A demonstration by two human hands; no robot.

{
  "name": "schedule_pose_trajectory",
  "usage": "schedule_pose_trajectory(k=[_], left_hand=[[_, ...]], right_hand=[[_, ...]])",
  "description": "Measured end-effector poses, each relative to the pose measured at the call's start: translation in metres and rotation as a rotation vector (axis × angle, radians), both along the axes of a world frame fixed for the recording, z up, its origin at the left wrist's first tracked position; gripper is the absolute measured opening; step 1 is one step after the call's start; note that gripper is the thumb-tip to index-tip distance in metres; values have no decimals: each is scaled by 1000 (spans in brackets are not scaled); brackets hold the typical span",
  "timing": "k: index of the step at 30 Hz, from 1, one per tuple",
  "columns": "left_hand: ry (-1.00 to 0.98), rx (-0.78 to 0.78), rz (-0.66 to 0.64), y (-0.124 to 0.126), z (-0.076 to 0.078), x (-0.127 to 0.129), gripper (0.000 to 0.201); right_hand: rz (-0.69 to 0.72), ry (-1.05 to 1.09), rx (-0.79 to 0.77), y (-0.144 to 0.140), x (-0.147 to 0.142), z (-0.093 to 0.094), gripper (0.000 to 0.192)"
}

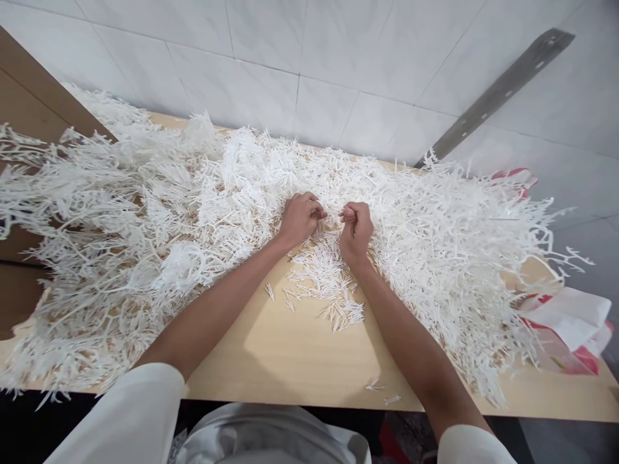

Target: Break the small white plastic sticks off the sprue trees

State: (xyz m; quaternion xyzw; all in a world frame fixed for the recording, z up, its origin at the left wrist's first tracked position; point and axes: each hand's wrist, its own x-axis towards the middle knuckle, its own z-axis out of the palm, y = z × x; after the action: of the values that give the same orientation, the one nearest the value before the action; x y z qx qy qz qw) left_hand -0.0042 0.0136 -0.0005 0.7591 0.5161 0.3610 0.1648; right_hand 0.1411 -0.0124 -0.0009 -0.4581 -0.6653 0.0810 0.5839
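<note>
My left hand [300, 218] is above the middle of the table, its thumb and fingertips pinched together. Close by on the right, my right hand [356, 227] is curled, thumb against the fingers, facing the left. Whatever sits between the fingertips is too small to make out. Beneath and between both hands lie small white stick-like plastic pieces [333, 277], spilling toward me. A tangled heap of white branching plastic sprigs [193, 193] spreads to the left, and another mass of white branched sprigs [445, 258] covers the right side.
The light wood table [271, 361] has its front edge just before my body. A few stray bits [374, 385] lie near that edge. Brown boards or boxes [39, 90] stand at left, a red-and-white plastic bag [570, 328] at right. A perforated metal strip [498, 96] leans against the tiled wall [265, 38].
</note>
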Motion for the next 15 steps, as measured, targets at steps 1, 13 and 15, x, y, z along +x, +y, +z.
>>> schedule_pose_trajectory(k=[1, 13, 15], left_hand=[[-7, -4, 0, 1, 0, 0, 16], [-152, 39, 3, 2, -5, 0, 10], [-158, 31, 3, 2, -4, 0, 11]], right_hand=[[15, 26, -58, 0, 0, 0, 25], [-27, -130, -301, 12, -4, 5, 37], [9, -140, -288, 11, -4, 4, 37]])
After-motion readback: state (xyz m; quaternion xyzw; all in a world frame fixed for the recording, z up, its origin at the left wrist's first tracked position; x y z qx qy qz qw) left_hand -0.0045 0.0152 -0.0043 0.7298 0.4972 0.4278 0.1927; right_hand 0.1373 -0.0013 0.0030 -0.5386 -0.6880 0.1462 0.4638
